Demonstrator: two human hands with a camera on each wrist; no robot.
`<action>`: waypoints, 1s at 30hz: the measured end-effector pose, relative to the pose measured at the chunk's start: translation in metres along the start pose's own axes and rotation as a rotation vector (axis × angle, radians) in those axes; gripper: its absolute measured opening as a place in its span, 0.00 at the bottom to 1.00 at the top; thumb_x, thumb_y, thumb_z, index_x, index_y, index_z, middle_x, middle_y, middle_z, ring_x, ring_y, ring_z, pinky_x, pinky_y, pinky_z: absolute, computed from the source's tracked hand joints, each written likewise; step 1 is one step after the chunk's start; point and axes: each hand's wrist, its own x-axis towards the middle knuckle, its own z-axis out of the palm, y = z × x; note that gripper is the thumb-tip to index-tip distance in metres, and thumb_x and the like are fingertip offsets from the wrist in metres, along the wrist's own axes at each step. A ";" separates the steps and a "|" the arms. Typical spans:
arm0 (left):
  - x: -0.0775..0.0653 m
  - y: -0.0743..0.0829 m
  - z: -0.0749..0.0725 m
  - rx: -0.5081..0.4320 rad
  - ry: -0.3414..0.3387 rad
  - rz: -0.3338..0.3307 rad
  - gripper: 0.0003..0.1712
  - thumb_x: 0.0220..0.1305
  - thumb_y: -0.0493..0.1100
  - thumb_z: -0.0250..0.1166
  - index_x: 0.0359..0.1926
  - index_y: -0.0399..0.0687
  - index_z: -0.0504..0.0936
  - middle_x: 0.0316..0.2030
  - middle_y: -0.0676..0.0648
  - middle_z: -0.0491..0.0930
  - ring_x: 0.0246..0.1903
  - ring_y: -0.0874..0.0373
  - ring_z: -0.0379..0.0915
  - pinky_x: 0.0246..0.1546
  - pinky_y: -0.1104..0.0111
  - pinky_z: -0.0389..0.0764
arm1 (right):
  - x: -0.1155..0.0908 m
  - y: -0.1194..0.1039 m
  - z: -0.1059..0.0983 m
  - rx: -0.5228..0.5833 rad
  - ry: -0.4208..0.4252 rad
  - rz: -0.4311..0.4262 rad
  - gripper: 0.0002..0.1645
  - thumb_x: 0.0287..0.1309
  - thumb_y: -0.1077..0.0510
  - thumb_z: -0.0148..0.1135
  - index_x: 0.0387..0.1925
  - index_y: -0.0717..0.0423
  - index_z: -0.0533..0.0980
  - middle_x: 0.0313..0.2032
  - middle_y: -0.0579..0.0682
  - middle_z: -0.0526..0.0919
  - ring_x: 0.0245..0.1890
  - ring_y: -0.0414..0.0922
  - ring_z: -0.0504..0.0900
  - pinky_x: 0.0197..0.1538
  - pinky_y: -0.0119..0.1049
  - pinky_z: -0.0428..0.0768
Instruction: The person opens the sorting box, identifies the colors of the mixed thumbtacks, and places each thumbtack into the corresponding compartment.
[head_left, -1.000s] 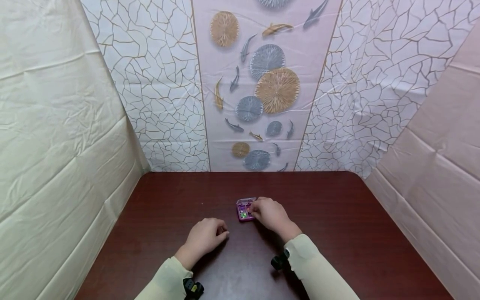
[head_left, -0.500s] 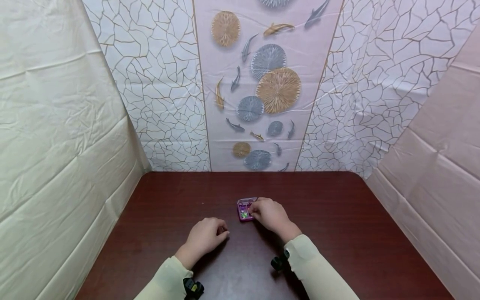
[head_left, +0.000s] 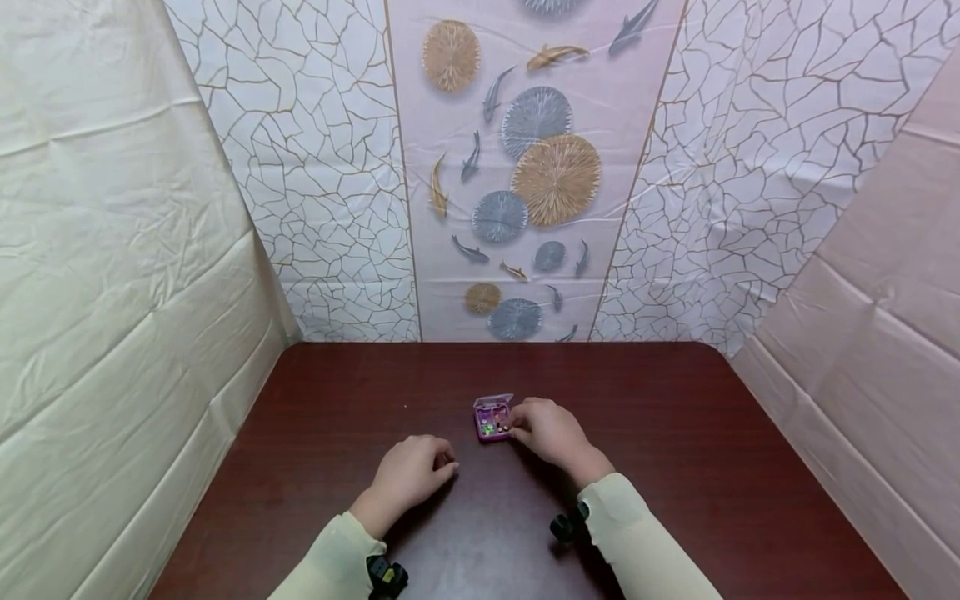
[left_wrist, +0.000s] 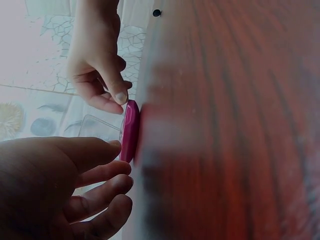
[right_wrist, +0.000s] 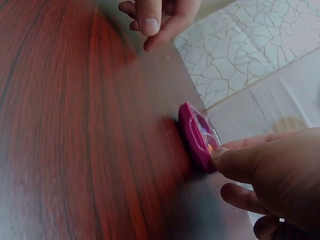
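Observation:
A small magenta case lies on the table, its clear lid raised at the back. Green, white, orange and dark small pieces sit in its compartments. My right hand is at the case's right edge. In the right wrist view the thumb tip meets the rim, the forefinger stretched out behind it; I cannot tell whether they pinch anything. My left hand rests on the table to the near left of the case, fingers loosely curled, holding nothing.
The dark red-brown wooden table ends at a patterned cloth backdrop. Pale cloth hangs at the left and pinkish cloth at the right. A tiny white speck lies left of the case.
My right hand has drawn slightly to the right, from over the case's right compartments to its edge, uncovering dark pieces there. The left hand and the case have stayed in place.

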 end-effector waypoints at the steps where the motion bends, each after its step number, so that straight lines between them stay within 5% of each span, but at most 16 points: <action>1: 0.000 0.000 0.000 0.000 -0.001 0.001 0.04 0.59 0.54 0.68 0.30 0.66 0.85 0.19 0.64 0.75 0.18 0.68 0.67 0.20 0.66 0.73 | -0.002 0.002 0.000 0.005 -0.003 0.001 0.05 0.56 0.51 0.70 0.36 0.41 0.85 0.33 0.38 0.82 0.33 0.36 0.79 0.37 0.43 0.83; 6: 0.000 0.001 0.001 -0.005 -0.005 0.003 0.04 0.59 0.54 0.68 0.30 0.66 0.85 0.18 0.64 0.75 0.17 0.68 0.67 0.20 0.66 0.73 | -0.010 0.008 -0.006 0.030 -0.039 0.005 0.04 0.57 0.51 0.69 0.36 0.40 0.85 0.34 0.37 0.84 0.35 0.37 0.79 0.39 0.45 0.83; 11: -0.001 0.001 0.002 -0.011 -0.012 -0.001 0.04 0.59 0.54 0.68 0.30 0.66 0.85 0.18 0.64 0.75 0.17 0.68 0.67 0.19 0.66 0.73 | -0.022 0.012 -0.019 0.049 -0.168 -0.026 0.02 0.58 0.50 0.67 0.32 0.38 0.85 0.31 0.34 0.84 0.33 0.35 0.78 0.40 0.43 0.83; 22: -0.001 0.001 0.003 -0.010 -0.006 0.003 0.04 0.60 0.55 0.68 0.30 0.66 0.85 0.18 0.64 0.75 0.17 0.68 0.67 0.19 0.66 0.73 | -0.053 0.019 -0.051 0.117 -0.405 -0.047 0.07 0.52 0.52 0.73 0.23 0.38 0.82 0.21 0.35 0.81 0.21 0.36 0.74 0.26 0.37 0.78; 30: -0.001 0.002 0.004 -0.017 -0.017 -0.004 0.04 0.60 0.54 0.68 0.31 0.66 0.85 0.19 0.64 0.76 0.17 0.68 0.67 0.20 0.65 0.73 | -0.063 0.017 -0.051 0.175 -0.465 -0.009 0.09 0.47 0.53 0.76 0.22 0.43 0.81 0.19 0.40 0.80 0.18 0.37 0.74 0.23 0.36 0.76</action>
